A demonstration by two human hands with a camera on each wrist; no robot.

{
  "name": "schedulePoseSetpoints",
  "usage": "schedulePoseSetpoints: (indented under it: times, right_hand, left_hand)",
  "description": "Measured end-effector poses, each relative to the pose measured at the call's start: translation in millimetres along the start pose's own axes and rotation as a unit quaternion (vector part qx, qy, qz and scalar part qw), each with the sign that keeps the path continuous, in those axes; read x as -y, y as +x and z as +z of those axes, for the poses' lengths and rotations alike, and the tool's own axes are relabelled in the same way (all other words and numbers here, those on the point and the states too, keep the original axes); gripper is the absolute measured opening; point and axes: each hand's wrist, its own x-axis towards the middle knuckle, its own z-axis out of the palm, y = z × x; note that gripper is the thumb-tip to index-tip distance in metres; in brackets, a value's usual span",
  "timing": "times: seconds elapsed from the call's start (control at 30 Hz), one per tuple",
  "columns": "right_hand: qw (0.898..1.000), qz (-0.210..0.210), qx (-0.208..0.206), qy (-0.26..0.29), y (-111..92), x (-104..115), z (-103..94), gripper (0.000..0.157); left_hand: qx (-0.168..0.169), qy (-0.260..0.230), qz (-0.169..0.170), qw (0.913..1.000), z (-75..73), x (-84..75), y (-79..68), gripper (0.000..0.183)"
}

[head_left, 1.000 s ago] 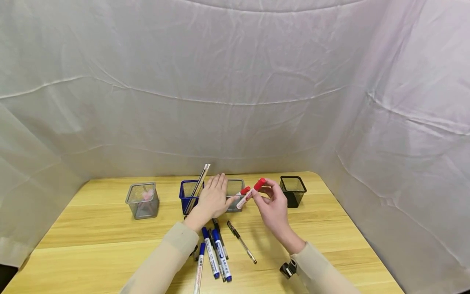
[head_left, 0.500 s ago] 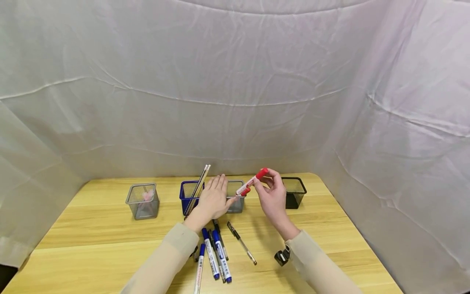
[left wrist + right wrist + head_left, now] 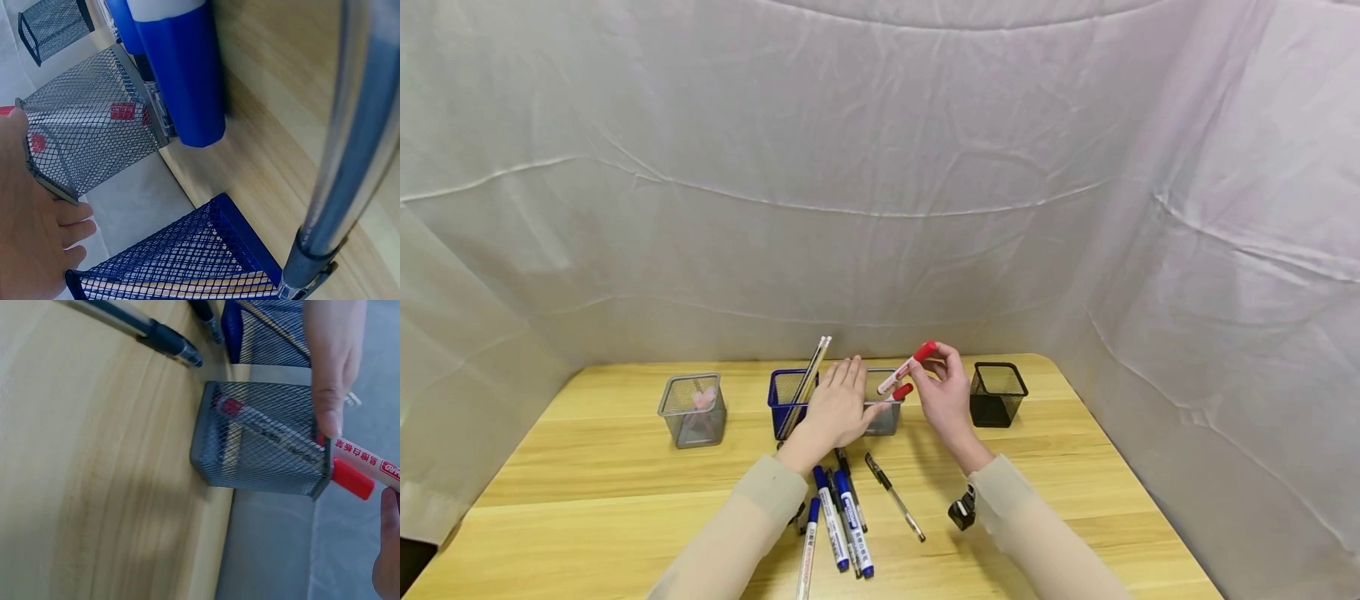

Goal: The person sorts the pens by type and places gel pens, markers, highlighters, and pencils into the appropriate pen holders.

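Note:
My left hand [image 3: 837, 404] rests with straight fingers against the grey mesh pen holder [image 3: 882, 423]; its thumb [image 3: 331, 415] touches the rim. With thumb and fingertips my right hand [image 3: 946, 396] pinches a red-capped whiteboard marker [image 3: 906, 369] near its cap. That marker slants, its white lower end over the holder's mouth. Another red-capped marker [image 3: 275, 431] leans inside the holder, its cap [image 3: 353, 478] sticking out past the rim. Left of my left hand stands a blue mesh pen holder [image 3: 775, 414] with pencils [image 3: 812, 367] in it.
Several blue-capped markers [image 3: 856, 525] and black pens lie in front of the holders, one pen [image 3: 895, 497] apart to the right. A silver mesh holder [image 3: 698, 425] with something pink stands left, a black mesh holder [image 3: 994, 408] right. Grey cloth [image 3: 880, 250] hangs behind the table.
My right hand has risen and moved left, bringing the marker's lower end from in front of the grey holder up over its mouth. My left hand has stayed in place.

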Motion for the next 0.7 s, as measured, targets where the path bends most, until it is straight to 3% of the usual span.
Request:
schedulePoseSetpoints:
  times: [0.33,0.7]
  right_hand:
    - [0.999,0.046,0.002,-0.003,3,-14,3.8,0.031]
    - [0.996,0.060,0.016,-0.064,-12,12,7.0,0.025]
  left_hand:
    - [-0.003,0.010,0.001,0.9999,-0.2,-0.3,1.8,0.090]
    - [0.002,0.009,-0.002,1.0000,-0.2,-0.5,0.7,0.090]
